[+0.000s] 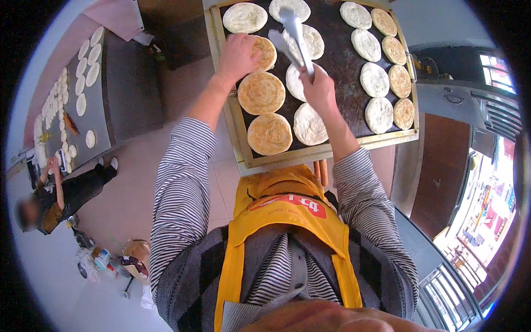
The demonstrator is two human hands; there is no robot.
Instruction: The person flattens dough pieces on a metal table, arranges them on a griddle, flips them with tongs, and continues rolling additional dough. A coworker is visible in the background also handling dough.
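Observation:
My right hand (318, 87) grips a pair of metal tongs (302, 39), whose jaws stand apart above the pale flatbreads of the second column. My left hand (238, 58) is on a browned round flatbread (265, 54) in the left column; its fingertips are partly hidden, so I cannot tell whether they pinch it. Two more browned flatbreads (261, 93) lie below that one. All rest on a dark flat griddle (338, 79) with a raised light rim. At its right side are a column of pale flatbreads (374, 79) and a column of browned ones (399, 81).
At the left, a long work table (89, 124) bears dough rounds and many small dough pieces. A co-worker (79, 189) stands at its near end, hands over the table. Bags and containers (103, 259) sit at the lower left. A grey metal counter (452, 99) adjoins at right.

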